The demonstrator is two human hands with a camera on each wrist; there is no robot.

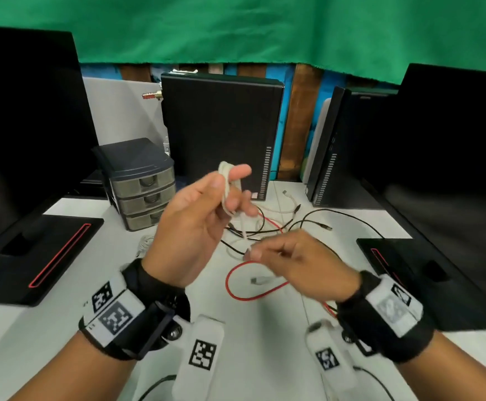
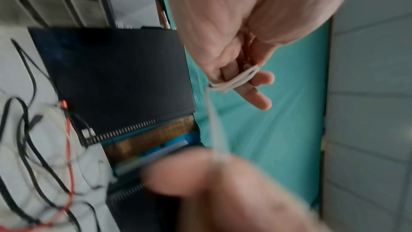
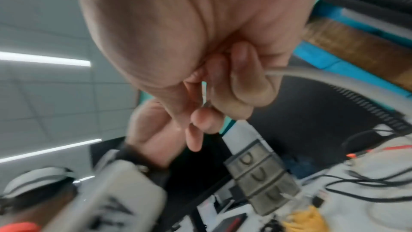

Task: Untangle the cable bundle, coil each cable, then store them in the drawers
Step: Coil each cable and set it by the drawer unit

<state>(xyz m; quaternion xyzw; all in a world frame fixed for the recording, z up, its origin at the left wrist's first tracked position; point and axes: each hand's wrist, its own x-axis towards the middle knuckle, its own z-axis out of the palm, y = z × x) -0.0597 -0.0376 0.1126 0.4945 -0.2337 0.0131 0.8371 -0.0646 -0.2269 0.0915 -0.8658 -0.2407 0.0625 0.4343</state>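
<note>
My left hand is raised over the table with a white cable wound in loops round two of its fingers, the thumb against the loops. The left wrist view shows the same loops of white cable across the fingers. One strand runs down to my right hand, which pinches it between thumb and fingers. Below lie a red cable, black cables and another white cable, tangled. A small grey three-drawer unit stands at the back left, drawers closed.
A black PC tower stands behind the tangle and a second tower to its right. Dark monitors flank the white table, their bases on either side. A pale coiled cable lies by the drawers.
</note>
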